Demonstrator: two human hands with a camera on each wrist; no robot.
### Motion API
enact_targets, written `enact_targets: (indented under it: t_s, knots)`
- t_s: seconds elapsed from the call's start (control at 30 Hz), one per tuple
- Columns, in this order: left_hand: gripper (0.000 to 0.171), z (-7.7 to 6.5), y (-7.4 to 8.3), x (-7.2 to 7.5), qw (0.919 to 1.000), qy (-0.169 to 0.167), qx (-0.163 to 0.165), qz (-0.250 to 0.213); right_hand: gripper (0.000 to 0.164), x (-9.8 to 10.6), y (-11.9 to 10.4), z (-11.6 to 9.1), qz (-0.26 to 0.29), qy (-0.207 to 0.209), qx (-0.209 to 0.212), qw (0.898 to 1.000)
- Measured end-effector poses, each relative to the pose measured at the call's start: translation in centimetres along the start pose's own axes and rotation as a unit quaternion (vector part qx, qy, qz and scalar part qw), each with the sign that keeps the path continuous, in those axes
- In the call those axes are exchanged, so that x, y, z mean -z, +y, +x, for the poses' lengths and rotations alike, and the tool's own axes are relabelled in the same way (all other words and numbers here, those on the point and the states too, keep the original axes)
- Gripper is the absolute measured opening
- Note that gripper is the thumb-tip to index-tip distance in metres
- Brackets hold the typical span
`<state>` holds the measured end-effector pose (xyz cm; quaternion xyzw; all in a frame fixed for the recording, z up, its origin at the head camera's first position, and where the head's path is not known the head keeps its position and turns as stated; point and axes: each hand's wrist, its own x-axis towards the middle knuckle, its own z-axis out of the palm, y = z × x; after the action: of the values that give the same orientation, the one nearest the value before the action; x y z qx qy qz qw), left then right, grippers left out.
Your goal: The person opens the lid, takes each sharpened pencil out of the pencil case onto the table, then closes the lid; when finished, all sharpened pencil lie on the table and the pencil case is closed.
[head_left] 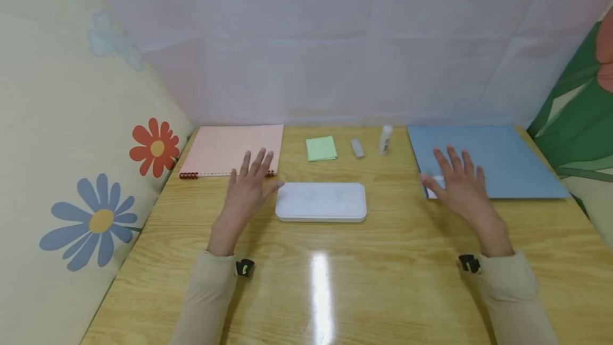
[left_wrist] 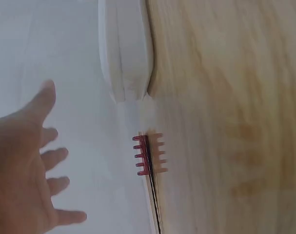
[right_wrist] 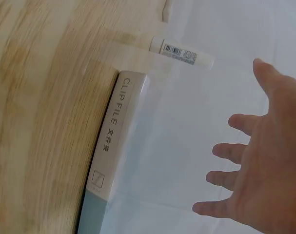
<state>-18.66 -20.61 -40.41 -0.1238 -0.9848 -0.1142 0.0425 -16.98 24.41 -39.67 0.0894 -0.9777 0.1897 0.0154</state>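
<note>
My left hand (head_left: 246,190) hovers with spread fingers between the pink spiral notebook (head_left: 232,148) and a white pencil case (head_left: 321,202), holding nothing. In the left wrist view the hand (left_wrist: 21,170) is apart from the notebook's red binding (left_wrist: 142,156) and the case (left_wrist: 128,44). On the other side, my right hand (head_left: 460,182) is spread above the front left part of a blue clip file (head_left: 507,158). Nothing is in that hand (right_wrist: 265,161) in the right wrist view, where the file's labelled spine (right_wrist: 116,131) shows below it.
Along the back of the wooden table (head_left: 268,292) lie green sticky notes (head_left: 321,148) and a grey eraser (head_left: 357,148). Beside them a glue stick (head_left: 385,140) stands upright. A pale cloth (head_left: 306,41) hangs behind, and flower-printed panels (head_left: 57,137) flank both sides.
</note>
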Motion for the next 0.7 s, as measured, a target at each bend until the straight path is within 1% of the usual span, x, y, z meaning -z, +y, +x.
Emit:
enact_targets:
  t_s: [0.07, 0.13, 0.2, 0.27, 0.33, 0.37, 0.47, 0.57, 0.7]
  knots:
    - [0.076, 0.0, 0.1, 0.0, 0.9997, -0.004, -0.021, -0.014, 0.081, -0.1, -0.3, 0.1, -0.002, 0.018, 0.019, 1.000]
    - [0.077, 0.1, 0.2, -0.1, 0.9986, -0.002, -0.044, -0.030, 0.081, -0.3, -0.6, 0.2, -0.001, 0.049, 0.044, 0.998]
    - [0.079, 0.1, 0.2, -0.1, 0.9969, 0.004, -0.065, -0.043, 0.079, -0.4, -0.8, 0.4, 0.006, 0.086, 0.077, 0.993]
    - [0.080, 0.0, 0.2, -0.2, 0.9952, 0.011, -0.082, -0.052, 0.076, -0.6, -1.0, 0.5, 0.015, 0.120, 0.111, 0.987]
    - [0.082, 0.0, 0.1, -0.3, 0.9938, 0.014, -0.096, -0.055, 0.074, -0.7, -1.1, 0.6, 0.027, 0.134, 0.131, 0.982]
    - [0.083, -0.1, 0.1, -0.3, 0.9932, 0.012, -0.100, -0.058, 0.074, -0.7, -1.2, 0.6, 0.033, 0.135, 0.138, 0.981]
    - [0.084, -0.3, 0.1, -0.5, 0.9914, -0.006, -0.108, -0.073, 0.075, -1.1, -1.6, 0.7, 0.044, 0.115, 0.144, 0.982]
    - [0.086, -0.4, 0.1, -0.7, 0.9892, -0.027, -0.113, -0.090, 0.077, -2.1, -2.3, 0.8, 0.052, 0.072, 0.142, 0.986]
    - [0.087, -0.4, 0.4, -1.0, 0.9865, -0.049, -0.124, -0.095, 0.085, -3.8, -3.4, 1.0, 0.052, 0.006, 0.141, 0.989]
